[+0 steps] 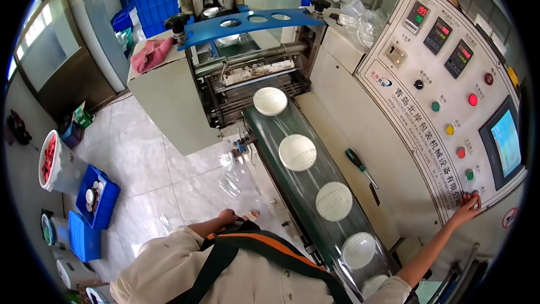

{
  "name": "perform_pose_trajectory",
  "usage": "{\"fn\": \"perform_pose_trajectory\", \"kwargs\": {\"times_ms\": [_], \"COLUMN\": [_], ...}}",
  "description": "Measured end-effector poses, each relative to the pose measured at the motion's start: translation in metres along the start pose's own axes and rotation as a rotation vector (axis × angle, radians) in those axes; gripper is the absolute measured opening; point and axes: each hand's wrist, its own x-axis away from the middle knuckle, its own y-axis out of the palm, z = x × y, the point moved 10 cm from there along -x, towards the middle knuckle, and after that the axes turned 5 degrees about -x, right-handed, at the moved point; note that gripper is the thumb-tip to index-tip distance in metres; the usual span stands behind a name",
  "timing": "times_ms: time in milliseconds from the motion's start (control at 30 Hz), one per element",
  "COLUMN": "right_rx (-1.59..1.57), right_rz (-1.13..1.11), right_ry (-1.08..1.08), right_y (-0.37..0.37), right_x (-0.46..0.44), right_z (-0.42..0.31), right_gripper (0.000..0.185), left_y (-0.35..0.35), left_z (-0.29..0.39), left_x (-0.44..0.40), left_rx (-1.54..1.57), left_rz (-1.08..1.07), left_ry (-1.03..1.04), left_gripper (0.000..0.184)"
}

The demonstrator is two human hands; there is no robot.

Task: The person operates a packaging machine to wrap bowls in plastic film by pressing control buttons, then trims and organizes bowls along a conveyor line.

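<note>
At the lower edge of the slanted control panel, my right hand has its fingertips closed together on a small control, mostly covered by the fingers. A green button sits just above it. My left hand hangs low by my body, over the floor left of the conveyor; its fingers are too small and hidden to make out. White round bowls stand in a row along the dark conveyor belt under clear film: one bowl by the machine's rollers, another bowl nearer, and several more towards me.
A green-handled screwdriver lies on the ledge between belt and panel. A blue bar with holes spans the machine, with a pink cloth at its left. Blue crates and a white bucket stand on the floor.
</note>
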Motion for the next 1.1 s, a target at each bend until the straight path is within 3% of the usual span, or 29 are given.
{"fn": "perform_pose_trajectory", "kwargs": {"times_ms": [167, 1100], "right_rx": [-0.012, 0.059], "right_rz": [-0.019, 0.055], "right_ry": [-0.017, -0.069], "right_y": [0.0, 0.004], "right_x": [0.0, 0.01], "right_z": [-0.002, -0.014], "right_gripper": [0.025, 0.032], "left_y": [0.003, -0.002], "left_z": [-0.001, -0.006], "left_x": [-0.006, -0.004], "left_rx": [0.062, -0.014], "left_rz": [-0.083, -0.038], "left_ry": [-0.089, -0.021], "left_gripper": [0.034, 0.036]}}
